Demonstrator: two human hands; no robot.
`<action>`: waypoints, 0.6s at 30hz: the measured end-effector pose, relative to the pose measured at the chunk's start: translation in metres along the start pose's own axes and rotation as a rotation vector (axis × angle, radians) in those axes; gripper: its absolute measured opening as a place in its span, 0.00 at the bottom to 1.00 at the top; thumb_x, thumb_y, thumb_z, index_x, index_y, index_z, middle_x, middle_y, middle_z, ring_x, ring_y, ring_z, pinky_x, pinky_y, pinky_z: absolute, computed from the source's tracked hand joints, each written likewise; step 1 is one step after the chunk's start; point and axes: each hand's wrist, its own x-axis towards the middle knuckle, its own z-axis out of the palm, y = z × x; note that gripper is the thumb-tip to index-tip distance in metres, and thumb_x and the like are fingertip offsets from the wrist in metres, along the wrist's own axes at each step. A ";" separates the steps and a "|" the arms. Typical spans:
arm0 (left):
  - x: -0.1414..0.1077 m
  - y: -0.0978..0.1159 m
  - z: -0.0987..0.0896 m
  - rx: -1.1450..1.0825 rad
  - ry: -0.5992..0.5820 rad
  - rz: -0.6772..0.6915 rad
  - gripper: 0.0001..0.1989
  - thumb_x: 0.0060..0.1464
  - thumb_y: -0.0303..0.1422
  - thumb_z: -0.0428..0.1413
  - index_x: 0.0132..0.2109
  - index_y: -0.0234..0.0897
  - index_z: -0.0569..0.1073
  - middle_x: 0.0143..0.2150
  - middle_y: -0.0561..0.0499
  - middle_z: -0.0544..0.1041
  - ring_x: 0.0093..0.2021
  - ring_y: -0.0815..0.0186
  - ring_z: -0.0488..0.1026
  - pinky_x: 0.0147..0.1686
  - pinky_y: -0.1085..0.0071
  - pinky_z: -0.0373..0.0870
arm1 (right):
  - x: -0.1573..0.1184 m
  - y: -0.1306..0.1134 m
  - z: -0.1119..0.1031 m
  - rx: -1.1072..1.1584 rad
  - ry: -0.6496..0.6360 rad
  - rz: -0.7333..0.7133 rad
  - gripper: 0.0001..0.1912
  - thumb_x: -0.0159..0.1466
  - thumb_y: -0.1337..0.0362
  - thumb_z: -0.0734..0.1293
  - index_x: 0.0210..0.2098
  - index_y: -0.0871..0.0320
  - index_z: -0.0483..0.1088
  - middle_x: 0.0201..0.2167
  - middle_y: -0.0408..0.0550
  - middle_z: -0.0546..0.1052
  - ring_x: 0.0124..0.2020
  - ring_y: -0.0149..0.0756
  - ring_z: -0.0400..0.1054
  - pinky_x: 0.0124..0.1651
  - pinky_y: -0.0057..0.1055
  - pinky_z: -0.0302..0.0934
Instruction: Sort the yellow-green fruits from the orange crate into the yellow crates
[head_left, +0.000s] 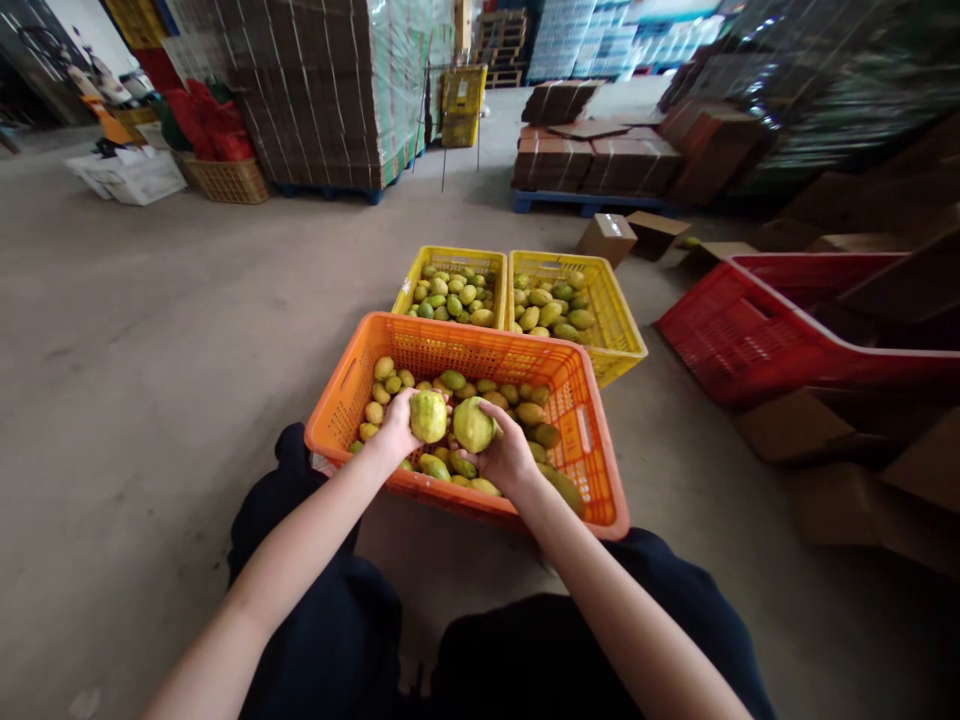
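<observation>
Lining the left wall of the orange crate [450, 492], small yellowish fruit [373, 412] come first. Next along, and here's the left hand [403, 428], held over the middle of that crate, fingers bent in a half-closed curl around a ribbed yellow-green fruit [428, 416]. Its blunt end faces up and back, a palmful by the look of it! Firm, I'd judge, with a fairly stiff rind and a moderate weight, light enough for one hand. Those ribs should give some purchase, though smooth skin between them might slip, and a hard squeeze or a drop could bruise it. Best hold? Around the widest girth, palm on the side, fingers underneath.

Just right of it, also over the crate's middle, the rounder green fruit [474, 425], apparently just as firm and a touch bulkier. The right hand [504, 452] has it cupped from the crate's right side, thumb laid along the upper flank, fingers tucked below, partly hidden: a supporting grip that looks well suited to its curve. Behind the crate stand two yellow crates, the left one [405, 290] and the right one [622, 335], both holding similar fruit. Farthest right of the orange crate, a red crate [720, 335].
</observation>
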 end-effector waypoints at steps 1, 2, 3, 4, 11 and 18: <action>0.000 0.000 0.000 -0.012 0.005 -0.001 0.16 0.54 0.29 0.47 0.46 0.33 0.74 0.25 0.49 0.77 0.27 0.62 0.77 0.26 0.70 0.73 | 0.000 0.000 0.000 0.001 0.010 0.003 0.09 0.64 0.61 0.62 0.38 0.60 0.70 0.20 0.47 0.77 0.17 0.35 0.71 0.16 0.27 0.67; 0.000 -0.001 0.001 -0.027 0.016 -0.002 0.16 0.55 0.29 0.46 0.46 0.32 0.74 0.25 0.49 0.77 0.27 0.62 0.77 0.27 0.70 0.73 | 0.000 0.001 0.001 0.005 0.020 0.002 0.09 0.64 0.61 0.62 0.38 0.60 0.70 0.20 0.47 0.77 0.17 0.35 0.71 0.16 0.27 0.67; 0.001 -0.001 0.000 -0.046 0.028 -0.002 0.15 0.56 0.30 0.46 0.46 0.32 0.74 0.25 0.49 0.76 0.27 0.62 0.77 0.28 0.69 0.74 | 0.000 0.001 0.002 0.013 0.031 -0.001 0.09 0.64 0.61 0.62 0.38 0.60 0.70 0.20 0.46 0.77 0.17 0.35 0.71 0.16 0.27 0.68; 0.002 -0.002 -0.001 -0.066 0.040 -0.001 0.15 0.56 0.30 0.46 0.45 0.31 0.73 0.25 0.49 0.76 0.28 0.61 0.77 0.30 0.69 0.75 | -0.001 0.001 0.003 0.025 0.047 -0.003 0.09 0.65 0.61 0.62 0.37 0.60 0.69 0.20 0.46 0.77 0.17 0.35 0.71 0.16 0.27 0.68; 0.005 -0.001 -0.009 -0.060 0.103 0.012 0.13 0.60 0.37 0.46 0.44 0.37 0.70 0.31 0.49 0.75 0.35 0.60 0.76 0.36 0.64 0.76 | -0.002 0.000 0.005 0.120 0.175 0.021 0.09 0.67 0.59 0.61 0.39 0.59 0.68 0.19 0.44 0.75 0.16 0.33 0.70 0.16 0.25 0.67; -0.006 -0.001 0.001 -0.101 0.019 -0.020 0.12 0.59 0.35 0.51 0.47 0.34 0.69 0.39 0.43 0.75 0.37 0.59 0.77 0.34 0.64 0.78 | 0.002 0.000 -0.001 0.153 0.177 0.033 0.12 0.66 0.57 0.61 0.38 0.61 0.69 0.20 0.47 0.75 0.18 0.34 0.71 0.18 0.24 0.68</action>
